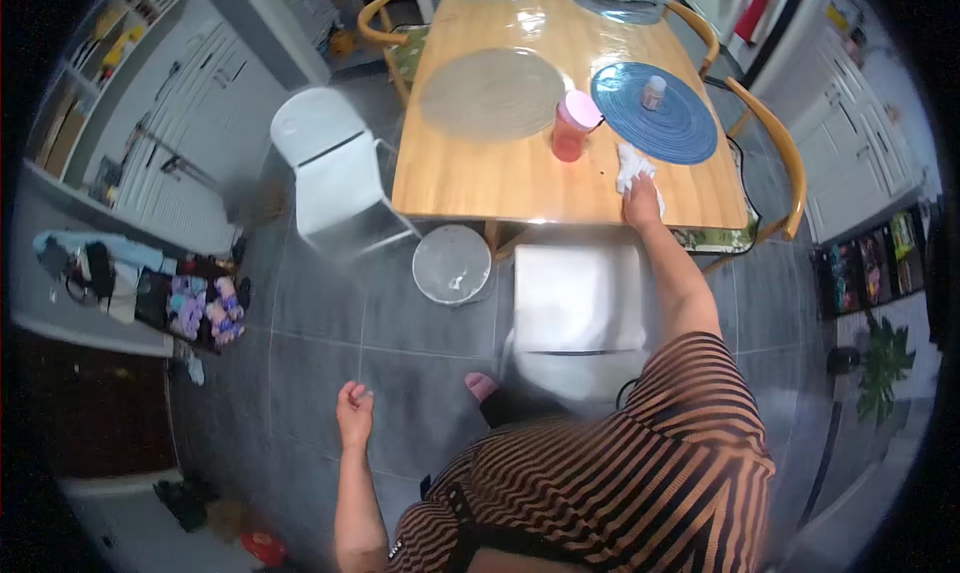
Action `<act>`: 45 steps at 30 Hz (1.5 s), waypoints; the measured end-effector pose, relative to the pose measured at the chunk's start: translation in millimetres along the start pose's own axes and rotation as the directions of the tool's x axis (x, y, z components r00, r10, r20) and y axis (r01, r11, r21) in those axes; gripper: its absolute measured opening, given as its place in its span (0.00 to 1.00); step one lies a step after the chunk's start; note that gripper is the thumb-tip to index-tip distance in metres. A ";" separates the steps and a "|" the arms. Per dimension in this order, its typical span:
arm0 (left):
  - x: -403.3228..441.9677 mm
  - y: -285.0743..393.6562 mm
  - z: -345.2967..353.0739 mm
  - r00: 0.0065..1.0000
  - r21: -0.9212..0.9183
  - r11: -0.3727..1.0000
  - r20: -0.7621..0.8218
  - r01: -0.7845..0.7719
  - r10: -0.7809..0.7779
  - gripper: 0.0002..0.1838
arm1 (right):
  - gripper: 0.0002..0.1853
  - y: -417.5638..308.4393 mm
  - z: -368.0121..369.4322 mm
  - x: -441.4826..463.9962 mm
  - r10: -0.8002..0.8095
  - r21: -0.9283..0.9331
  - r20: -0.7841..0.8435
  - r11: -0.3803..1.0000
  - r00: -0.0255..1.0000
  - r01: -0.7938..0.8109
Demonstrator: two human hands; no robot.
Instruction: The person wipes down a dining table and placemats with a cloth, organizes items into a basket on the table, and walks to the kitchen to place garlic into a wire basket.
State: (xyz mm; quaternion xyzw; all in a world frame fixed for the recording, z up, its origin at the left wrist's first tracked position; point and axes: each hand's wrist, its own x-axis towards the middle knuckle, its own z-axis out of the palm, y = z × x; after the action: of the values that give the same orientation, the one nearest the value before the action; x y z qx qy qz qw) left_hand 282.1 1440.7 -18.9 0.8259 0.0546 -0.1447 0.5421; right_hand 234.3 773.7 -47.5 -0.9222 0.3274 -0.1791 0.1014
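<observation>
Hands first, as I see them through the head camera: the right hand [641, 205] is grasping a white cloth [632, 161], while the left hand [355, 413] hangs over the floor [310, 363], fingers loosely curled; I can't tell whether it holds anything. Largest up ahead is the wooden counter [480, 183]. A white chair [580, 298] stands at its near edge. On the counter lies a round blue mat [665, 133], with a pink-lidded cup [571, 138] near its left side. The cloth lies bunched just nearer than the mat. Smallest is a bottle [654, 95], upright on the mat.
</observation>
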 end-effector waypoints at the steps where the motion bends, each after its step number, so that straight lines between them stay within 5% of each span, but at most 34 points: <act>1: 9.9 37.4 9.0 0.999 0.045 0.999 0.035 0.000 -0.001 0.24 | 0.19 -9.3 -0.2 1.6 0.032 -0.013 0.002 0.999 0.999 -0.032; 9: 132.2 153.5 64.9 0.926 0.146 0.962 0.338 -0.231 0.170 0.28 | 0.20 -61.7 11.1 -8.3 0.073 -0.066 -0.047 0.995 0.996 -0.076; 14: 188.2 203.7 126.0 0.767 0.068 0.899 0.552 -0.432 0.327 0.29 | 0.21 -62.8 6.3 -7.6 0.129 -0.011 -0.029 0.992 0.991 -0.129; 16: 200.2 228.9 141.6 0.702 0.093 0.862 0.628 -0.498 0.338 0.29 | 0.24 -70.6 -18.3 -0.5 0.204 -0.004 0.175 0.979 0.963 -0.206; 17: 211.6 230.7 145.0 0.676 0.058 0.867 0.654 -0.495 0.341 0.29 | 0.26 -77.3 -30.6 5.1 0.236 -0.001 0.270 0.970 0.933 -0.245; 20: 248.3 237.2 147.8 0.610 -0.062 0.906 0.719 -0.419 0.332 0.30 | 0.36 -91.3 -49.1 21.2 0.365 0.218 0.113 0.898 0.924 -0.381; 23: 292.8 232.2 138.8 0.599 -0.026 0.943 0.767 -0.332 0.232 0.29 | 0.44 -138.2 -81.3 53.6 0.388 0.415 -0.008 0.840 0.922 -0.350; 27: 344.0 238.0 133.2 0.541 -0.102 0.944 0.797 -0.314 0.267 0.29 | 0.50 -186.3 -72.9 102.9 0.453 0.227 -0.038 0.872 0.891 -0.434; 31: 373.0 243.4 139.4 0.535 -0.088 0.936 0.800 -0.341 0.270 0.29 | 0.43 -204.2 -59.6 121.0 0.661 0.114 -0.041 0.748 0.749 -0.654; 39: 372.9 271.3 151.5 0.477 -0.117 0.958 0.847 -0.262 0.234 0.28 | 0.41 -214.0 -63.5 116.9 0.564 0.169 -0.179 0.825 0.806 -0.539; 45: 358.3 325.7 197.8 0.322 -0.202 0.848 0.862 -0.490 0.391 0.29 | 0.35 -245.0 -101.2 131.0 0.409 0.484 -0.111 0.818 0.906 -0.310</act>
State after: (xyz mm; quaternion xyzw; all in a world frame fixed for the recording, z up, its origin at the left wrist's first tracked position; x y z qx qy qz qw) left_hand 668.1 1104.3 87.6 0.6364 -0.4661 -0.3987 0.4677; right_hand 427.7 870.2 154.2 -0.7690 0.4538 -0.3248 0.3117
